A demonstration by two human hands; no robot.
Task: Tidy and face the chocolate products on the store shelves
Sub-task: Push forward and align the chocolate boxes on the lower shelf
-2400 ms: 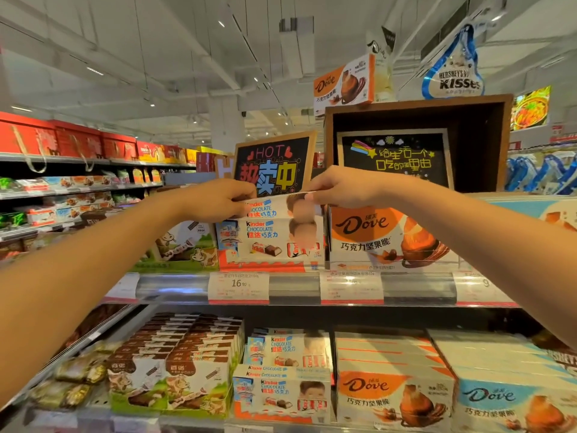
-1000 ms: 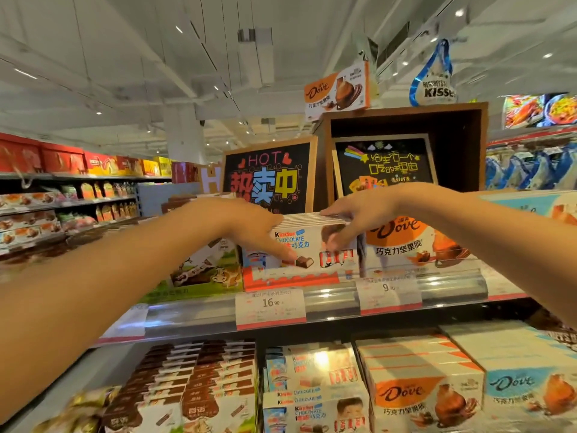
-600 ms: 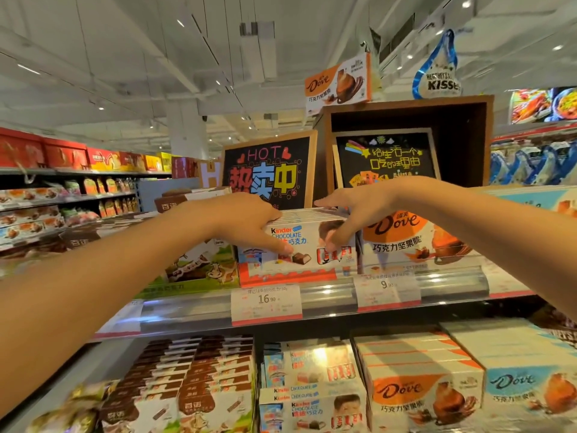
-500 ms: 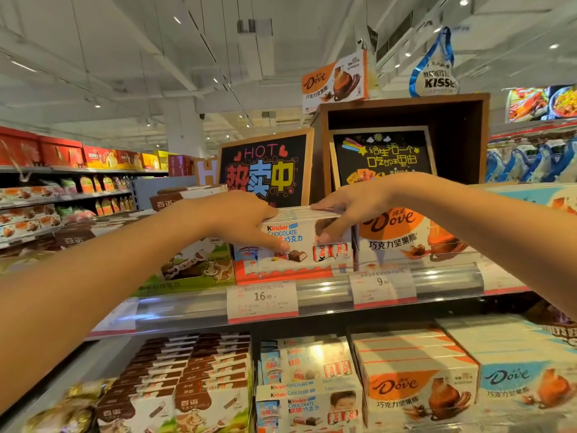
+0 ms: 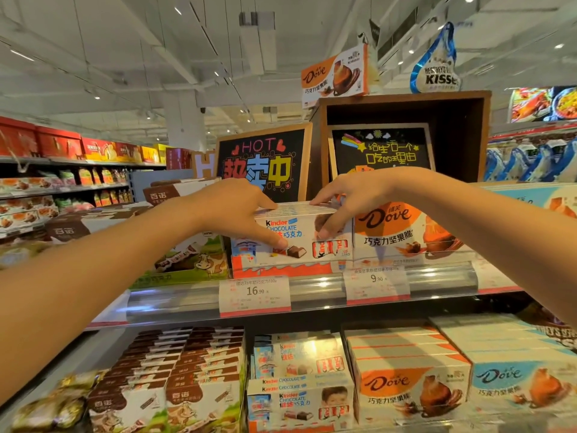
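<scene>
Both hands reach forward at shelf height onto the front Kinder box [image 5: 299, 242] on the upper shelf [image 5: 312, 292]. The left hand [image 5: 232, 210] lies palm-down over the box's upper left corner, forefinger along the top edge and thumb pressed down across the printed face, so it grips that corner. The right hand [image 5: 346, 198] arches over the upper right corner, fingers resting on top and thumb curled against the front, pinching the box between them. Both forearms run bare from the lower corners of the view, the left one filling much of the foreground.

The Kinder box stands upright at the shelf's front edge, face outward, with more of its kind stacked behind; how many cannot be told. It touches an orange Dove box [image 5: 406, 232] on its right, whose top is covered by the right wrist. A green-and-brown cow-print carton [image 5: 199, 260] sits on its left, partly hidden by the left forearm. Price tags [image 5: 254, 295] hang below. On the lower shelf lie further Kinder packs [image 5: 299, 398], blurred, and Dove packs [image 5: 412, 392].
</scene>
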